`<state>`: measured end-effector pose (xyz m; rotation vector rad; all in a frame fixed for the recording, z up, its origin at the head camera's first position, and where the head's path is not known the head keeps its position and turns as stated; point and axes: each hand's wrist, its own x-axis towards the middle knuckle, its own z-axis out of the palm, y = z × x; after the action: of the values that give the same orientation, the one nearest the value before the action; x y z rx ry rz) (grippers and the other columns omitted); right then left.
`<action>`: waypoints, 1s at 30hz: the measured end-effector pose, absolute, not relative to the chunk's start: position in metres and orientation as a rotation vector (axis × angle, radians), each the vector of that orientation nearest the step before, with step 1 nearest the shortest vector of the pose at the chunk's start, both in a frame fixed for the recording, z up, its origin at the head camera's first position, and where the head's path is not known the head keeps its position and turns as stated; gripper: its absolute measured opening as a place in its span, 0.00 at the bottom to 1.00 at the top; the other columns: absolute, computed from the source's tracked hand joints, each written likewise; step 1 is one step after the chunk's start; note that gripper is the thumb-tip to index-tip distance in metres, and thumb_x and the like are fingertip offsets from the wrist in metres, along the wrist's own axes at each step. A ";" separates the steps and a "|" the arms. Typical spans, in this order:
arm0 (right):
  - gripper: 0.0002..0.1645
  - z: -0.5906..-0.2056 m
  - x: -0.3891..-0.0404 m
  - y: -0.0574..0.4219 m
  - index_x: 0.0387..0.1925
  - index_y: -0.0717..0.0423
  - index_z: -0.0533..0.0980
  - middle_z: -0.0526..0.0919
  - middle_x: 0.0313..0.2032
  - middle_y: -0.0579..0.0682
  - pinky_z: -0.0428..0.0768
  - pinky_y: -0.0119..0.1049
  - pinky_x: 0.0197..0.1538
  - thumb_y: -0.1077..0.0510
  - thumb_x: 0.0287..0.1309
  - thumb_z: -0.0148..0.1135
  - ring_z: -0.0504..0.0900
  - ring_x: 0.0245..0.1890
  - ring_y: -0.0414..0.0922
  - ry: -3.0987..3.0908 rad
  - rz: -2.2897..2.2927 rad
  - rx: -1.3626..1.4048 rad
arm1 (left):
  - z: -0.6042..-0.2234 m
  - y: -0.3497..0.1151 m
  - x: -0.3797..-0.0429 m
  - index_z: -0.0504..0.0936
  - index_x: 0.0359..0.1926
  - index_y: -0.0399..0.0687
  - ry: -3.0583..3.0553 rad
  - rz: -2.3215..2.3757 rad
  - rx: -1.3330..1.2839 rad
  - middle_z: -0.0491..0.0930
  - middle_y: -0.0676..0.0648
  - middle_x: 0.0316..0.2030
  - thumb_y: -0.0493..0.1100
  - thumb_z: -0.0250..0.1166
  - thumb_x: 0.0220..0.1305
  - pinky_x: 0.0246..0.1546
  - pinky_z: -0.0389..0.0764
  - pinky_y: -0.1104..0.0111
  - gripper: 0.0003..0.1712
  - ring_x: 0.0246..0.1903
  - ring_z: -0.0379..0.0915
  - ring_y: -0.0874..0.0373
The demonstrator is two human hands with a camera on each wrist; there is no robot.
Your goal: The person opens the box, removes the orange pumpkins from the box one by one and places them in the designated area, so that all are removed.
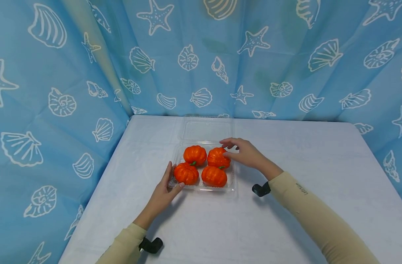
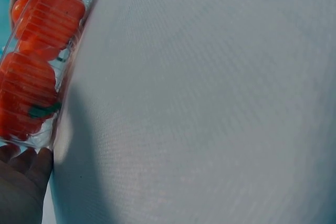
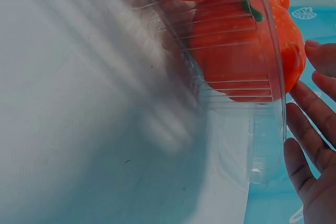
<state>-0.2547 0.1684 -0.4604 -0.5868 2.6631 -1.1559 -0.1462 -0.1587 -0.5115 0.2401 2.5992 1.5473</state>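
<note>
Four ribbed, glossy orange pumpkins (image 1: 214,177), some showing green stems (image 1: 193,163), sit two by two in a clear plastic box (image 1: 232,183) on the worktop (image 1: 201,227), lid (image 1: 207,129) open.

White flat table (image 1: 201,227) is passable in front; four orange ribbed pumpkins (image 1: 214,176) crowd clear plastic box (image 1: 231,179); left hand (image 1: 162,191), right hand (image 1: 246,152) flank it.

right of the left fingers (image 1: 167,173), a container (image 1: 231,181) on the table (image 1: 204,227) holds four pumpkins (image 1: 214,176), two behind two. the right fingers (image 1: 234,141) are beside the back right pumpkin (image 1: 216,158); behind and left of them lies the lid (image 1: 206,129).
</note>
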 end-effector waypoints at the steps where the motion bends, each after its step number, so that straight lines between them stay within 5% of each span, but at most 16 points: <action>1: 0.31 -0.460 -0.255 0.168 0.67 0.52 0.75 0.81 0.58 0.52 0.76 0.54 0.63 0.54 0.63 0.69 0.77 0.56 0.52 2.662 -1.147 -0.588 | -0.512 -0.159 -0.146 0.43 0.82 0.50 2.597 1.551 0.243 0.56 0.46 0.78 0.54 0.67 0.68 0.73 0.56 0.48 0.54 0.77 0.51 0.48; 21: 0.33 -0.454 -0.248 0.164 0.67 0.54 0.76 0.76 0.57 0.54 0.75 0.56 0.65 0.58 0.60 0.72 0.76 0.59 0.55 2.636 -1.017 -0.724 | -0.515 -0.160 -0.146 0.43 0.82 0.49 2.578 1.592 0.261 0.56 0.46 0.78 0.52 0.66 0.70 0.75 0.51 0.49 0.52 0.77 0.50 0.48; 30: 0.30 -0.455 -0.249 0.162 0.64 0.48 0.77 0.78 0.59 0.51 0.76 0.56 0.64 0.48 0.61 0.72 0.77 0.58 0.53 2.625 -0.978 -0.745 | -0.514 -0.160 -0.146 0.42 0.82 0.48 2.585 1.579 0.266 0.56 0.45 0.78 0.51 0.66 0.70 0.75 0.51 0.49 0.53 0.77 0.50 0.48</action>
<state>-0.2492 0.1622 -0.4552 -0.7454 2.6253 -0.9776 -0.1461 -0.1595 -0.5141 0.2664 2.5846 1.5790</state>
